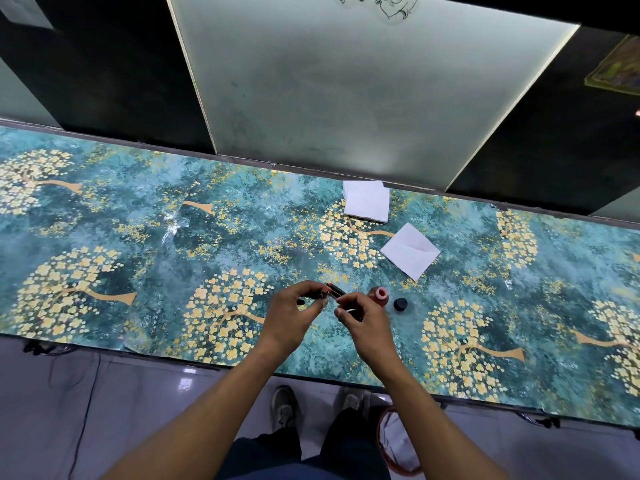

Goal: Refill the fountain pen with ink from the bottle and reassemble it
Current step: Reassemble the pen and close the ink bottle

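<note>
The fountain pen point(334, 291) is up off the surface point(138, 237), held between both hands just in front of the person: the left hand point(294, 313) has its thumb and fingers curled round a dark section whose far end, tipped with a little red, pokes out beyond the fingers, while the right hand point(363, 320) pinches a second slim piece that shows pale along its length between thumb and forefinger. So each grip is closed on a part of the pen, and the two parts meet, or nearly meet, in the small gap between the hands; whether they are being pulled apart or brought together cannot be told here. Just beyond the right hand stands the ink bottle point(379, 296), reddish, its mouth open and uncovered, and right beside it lies its black cap point(400, 304). Further back on the patterned covering lie two folded white tissues point(410, 251), one near the bottle and one by the far edge. The main risk, as I judge it, is that open bottle so close to the right wrist: a careless turn of the hand could knock it over and flood the covering. A loose or skewed fit between the pen's parts could also let ink drip onto the fingers, and the tissues sit well out of immediate reach
</note>
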A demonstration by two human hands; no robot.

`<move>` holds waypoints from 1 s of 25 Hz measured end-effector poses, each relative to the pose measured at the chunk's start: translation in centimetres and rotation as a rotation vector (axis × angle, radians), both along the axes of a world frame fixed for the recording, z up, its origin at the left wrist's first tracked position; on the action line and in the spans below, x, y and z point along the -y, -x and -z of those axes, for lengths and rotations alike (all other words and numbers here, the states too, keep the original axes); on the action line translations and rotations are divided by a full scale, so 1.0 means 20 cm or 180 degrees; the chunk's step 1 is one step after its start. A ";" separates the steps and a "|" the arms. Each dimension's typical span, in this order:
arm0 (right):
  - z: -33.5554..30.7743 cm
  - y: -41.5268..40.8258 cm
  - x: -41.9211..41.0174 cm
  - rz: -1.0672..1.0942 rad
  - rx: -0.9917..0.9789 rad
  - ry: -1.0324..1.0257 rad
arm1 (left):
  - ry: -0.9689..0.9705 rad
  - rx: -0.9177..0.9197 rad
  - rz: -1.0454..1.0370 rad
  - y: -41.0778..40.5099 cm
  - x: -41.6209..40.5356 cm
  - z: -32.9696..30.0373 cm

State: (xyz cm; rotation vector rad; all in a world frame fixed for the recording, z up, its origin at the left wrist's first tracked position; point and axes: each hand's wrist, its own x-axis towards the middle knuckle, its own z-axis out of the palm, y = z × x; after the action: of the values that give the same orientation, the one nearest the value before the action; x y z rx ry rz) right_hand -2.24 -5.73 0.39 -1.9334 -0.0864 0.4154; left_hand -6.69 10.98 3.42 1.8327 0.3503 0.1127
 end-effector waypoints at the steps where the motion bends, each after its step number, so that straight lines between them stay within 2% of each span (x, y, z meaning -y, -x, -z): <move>1: 0.01 -0.01 0.00 0.0007 -0.0001 0.0075 | 0.0046 -0.0027 -0.0006 0.00 0.00 0.00; 7: 0.08 -0.13 -0.06 -0.0044 0.0114 0.1012 | 0.0336 -0.0256 -0.0094 -0.01 -0.05 0.04; 13: 0.12 -0.25 -0.17 -0.0579 0.0835 0.2144 | 0.0792 -0.0504 -0.0222 0.01 -0.11 0.07; 16: 0.14 -0.29 -0.20 -0.0763 0.0880 0.2625 | 0.0971 -0.0577 -0.0324 0.02 -0.12 0.07; 25: 0.12 -0.37 -0.23 -0.1486 0.0994 0.3208 | 0.1212 -0.0648 -0.0494 0.01 -0.16 0.08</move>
State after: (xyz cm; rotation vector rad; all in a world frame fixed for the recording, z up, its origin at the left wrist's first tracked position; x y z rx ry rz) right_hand 5.08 -1.03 -2.08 -2.9764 -0.6431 0.5095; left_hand -6.99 14.13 1.84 1.4415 0.6140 -0.0333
